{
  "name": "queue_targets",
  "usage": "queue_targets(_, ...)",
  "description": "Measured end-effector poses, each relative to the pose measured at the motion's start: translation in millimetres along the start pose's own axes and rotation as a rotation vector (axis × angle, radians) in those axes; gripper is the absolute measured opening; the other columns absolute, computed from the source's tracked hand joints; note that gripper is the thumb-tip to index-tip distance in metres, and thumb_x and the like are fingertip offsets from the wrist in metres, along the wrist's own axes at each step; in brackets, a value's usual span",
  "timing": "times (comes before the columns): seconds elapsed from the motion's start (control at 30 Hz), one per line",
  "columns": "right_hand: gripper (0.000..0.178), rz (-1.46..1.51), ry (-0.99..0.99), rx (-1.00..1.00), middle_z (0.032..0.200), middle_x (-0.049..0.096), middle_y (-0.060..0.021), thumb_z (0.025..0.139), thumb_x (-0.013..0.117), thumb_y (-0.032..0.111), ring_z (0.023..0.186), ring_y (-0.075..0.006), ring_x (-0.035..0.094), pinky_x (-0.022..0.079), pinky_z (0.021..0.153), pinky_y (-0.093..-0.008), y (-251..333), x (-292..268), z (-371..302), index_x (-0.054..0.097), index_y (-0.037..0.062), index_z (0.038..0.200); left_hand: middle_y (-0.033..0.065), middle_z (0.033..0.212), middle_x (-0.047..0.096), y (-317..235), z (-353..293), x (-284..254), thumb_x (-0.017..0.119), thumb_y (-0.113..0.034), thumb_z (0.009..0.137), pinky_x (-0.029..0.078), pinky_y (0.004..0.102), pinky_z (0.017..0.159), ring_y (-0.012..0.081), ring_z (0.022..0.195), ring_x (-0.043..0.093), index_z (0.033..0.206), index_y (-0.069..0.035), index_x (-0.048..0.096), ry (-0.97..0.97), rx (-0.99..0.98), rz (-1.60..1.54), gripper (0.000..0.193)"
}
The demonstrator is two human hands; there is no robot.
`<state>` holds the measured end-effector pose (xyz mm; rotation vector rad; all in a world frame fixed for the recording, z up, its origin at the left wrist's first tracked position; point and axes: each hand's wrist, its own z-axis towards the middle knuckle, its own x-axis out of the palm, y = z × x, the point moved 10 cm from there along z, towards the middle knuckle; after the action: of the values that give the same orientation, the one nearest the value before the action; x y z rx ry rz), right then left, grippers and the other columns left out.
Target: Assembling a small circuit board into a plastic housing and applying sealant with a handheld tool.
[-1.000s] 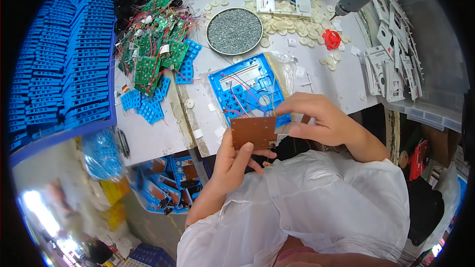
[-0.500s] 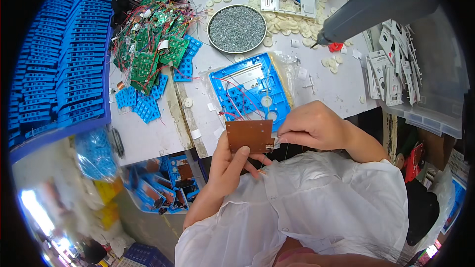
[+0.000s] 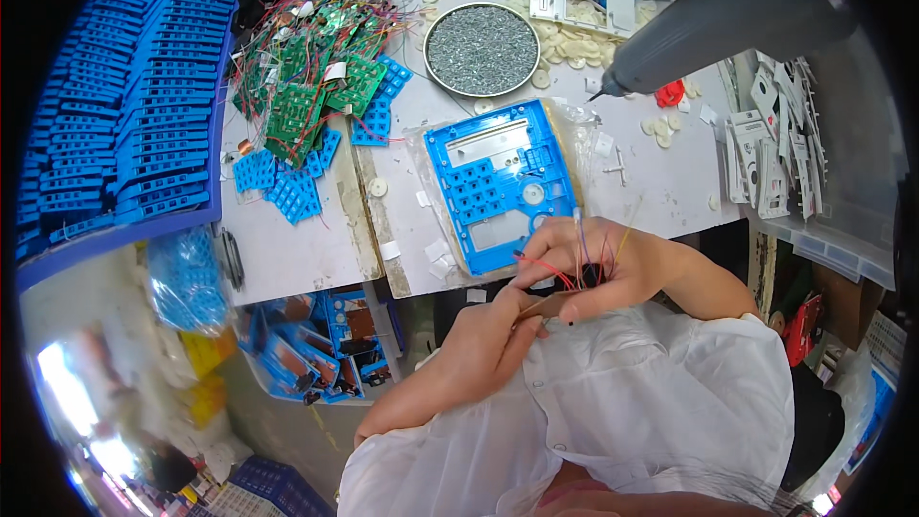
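A brown circuit board (image 3: 549, 304) is held in front of my shirt, tilted so that little more than its edge shows. My left hand (image 3: 488, 340) grips its left side between thumb and fingers. Around the right side, my right hand (image 3: 622, 268) is closed, with red and other coloured wires (image 3: 565, 277) and a small black part (image 3: 593, 274) by its fingers. Just beyond my hands lies a blue plastic casing (image 3: 486, 235), open side up, with a blue button pad (image 3: 476, 190) inside it. The board's far face is mostly hidden.
A round dish of small metal screws (image 3: 481, 50) stands behind the casing. Green circuit boards (image 3: 299, 115) with tangled wires are heaped to the left, beside stacked blue casings (image 3: 158, 115). A grey electric screwdriver (image 3: 708, 33) hangs at upper right, near white panels (image 3: 766, 134).
The board has turned from face-on to nearly edge-on and moved right and down. Its wires have come out of the casing. My right hand has shifted from the board's corner to around the wires.
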<state>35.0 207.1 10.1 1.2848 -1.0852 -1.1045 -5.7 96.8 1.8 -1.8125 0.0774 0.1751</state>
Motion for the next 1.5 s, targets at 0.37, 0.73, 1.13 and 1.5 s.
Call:
queue_targets(0.37,0.027,-0.009,-0.217,0.232,0.106,0.076,-0.0072,0.095,0.074,0.014,0.096,-0.0128,0.069,0.053,0.085,-0.0278,-18.3,-37.0,31.6,0.075,0.0022,0.12,0.0223,0.143,0.057,44.0,-3.5,-4.1,0.051,-0.008,0.107,0.05,0.0368,0.098,0.0236,0.113,0.066,0.152,-0.001,0.033,-0.117,-0.118,-0.823,0.048)
queue_targets(0.73,0.034,-0.524,-0.101,0.31,0.096,0.077,-0.014,0.09,0.079,0.02,0.085,-0.0184,0.07,0.055,0.077,-0.034,-35.8,-73.0,104.1,0.073,-0.0005,0.116,0.0249,0.166,0.029,54.3,-8.1,-11.8,0.06,-0.022,0.103,0.035,0.047,0.12,0.0293,0.146,0.041,0.166,-0.001,0.009,-0.224,-0.191,-1.106,0.083)
queue_targets(1.13,0.02,-0.869,-0.042,0.17,0.082,0.07,-0.0195,0.085,0.074,0.02,0.082,-0.0405,0.068,0.052,0.073,-0.0515,-11.6,-52.5,119.7,0.072,0.0047,0.098,0.0247,0.168,0.025,52.5,-5.2,-13.0,0.063,-0.024,0.101,0.04,0.0524,0.116,0.0332,0.148,0.039,0.166,-0.001,0.009,-0.195,-0.194,-1.147,0.088)
queue_targets(1.5,0.026,-1.021,-0.048,0.069,0.09,0.071,-0.0145,0.082,0.075,0.018,0.089,-0.0366,0.07,0.057,0.075,-0.0459,-8.7,-43.4,122.6,0.07,0.0037,0.103,0.0206,0.159,0.043,28.8,-13.8,-35.7,0.07,-0.011,0.094,0.046,0.0466,0.109,0.0332,0.13,0.056,0.159,-0.002,0.037,-0.221,-0.134,-0.33,0.073)
